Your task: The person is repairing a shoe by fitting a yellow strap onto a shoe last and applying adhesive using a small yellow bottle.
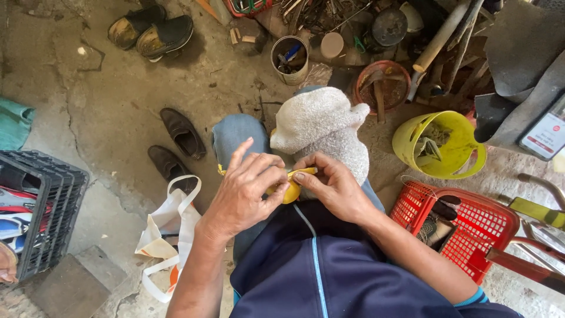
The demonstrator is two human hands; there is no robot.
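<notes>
**Both hands closed on a small yellow object over the lap**

At the far left stood a black plastic crate (44,206) with shoes stacked inside it. Just right of it, a white bag (168,235) with looped handles lay crumpled on the cracked concrete floor (112,106). Above the bag sat a pair of brown shoes (176,147), and well beyond those, near the top edge, a pair of worn black shoes (152,32).

The left hand (244,188) curled around a small yellow object (289,187), its fingers wrapped over the object's near side while the index finger stuck out straight. The right hand (332,185) met it from the other side, thumb and fingertips pinching the object's upper edge. The yellow object was held between the two hands, above the person's lap and against the knee. A grey-white cloth (323,126) was draped over that knee, just behind the hands.

Farther back stood a metal tin (290,59) holding tools. To the right lay a yellow bucket (438,144), tipped on its side, and below it a red plastic basket (471,227) near the person's right forearm.
</notes>
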